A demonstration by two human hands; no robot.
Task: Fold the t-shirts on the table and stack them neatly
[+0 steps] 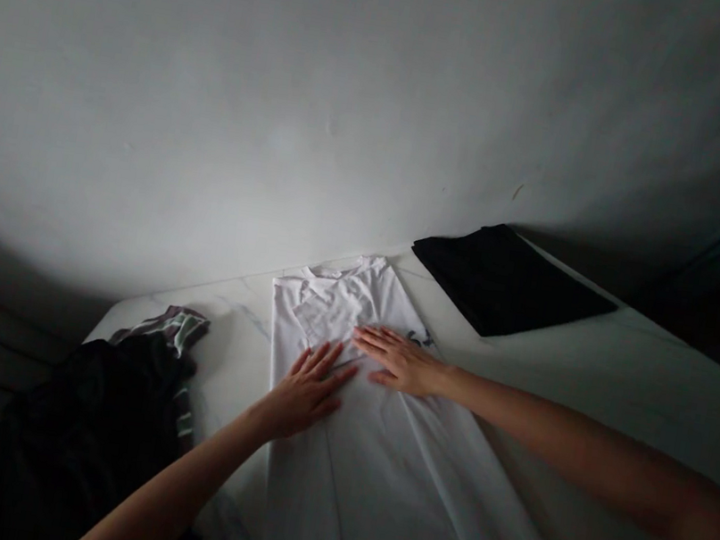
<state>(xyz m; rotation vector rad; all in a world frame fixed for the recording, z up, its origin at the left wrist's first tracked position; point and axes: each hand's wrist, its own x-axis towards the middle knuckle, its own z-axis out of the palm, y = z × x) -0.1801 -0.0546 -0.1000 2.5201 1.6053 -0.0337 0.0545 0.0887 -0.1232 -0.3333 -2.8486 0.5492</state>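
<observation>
A white T-shirt [368,488] lies spread lengthwise on the table, its collar end toward the wall and its sides folded inward. Its near end runs out of the bottom of the view. My left hand [307,393] rests flat on the left part of the shirt, fingers spread. Across from it, my right hand [401,362] presses flat on the cloth with fingers stretched out to the left. A small dark print shows on the shirt just beyond the right hand. Neither hand grips anything.
On the right of the marbled white table [663,369] lies a neatly folded black garment [514,279]. A loose heap of dark clothes [87,419] with a striped piece [172,325] sits at the left. A pale wall [302,117] rises directly behind the table.
</observation>
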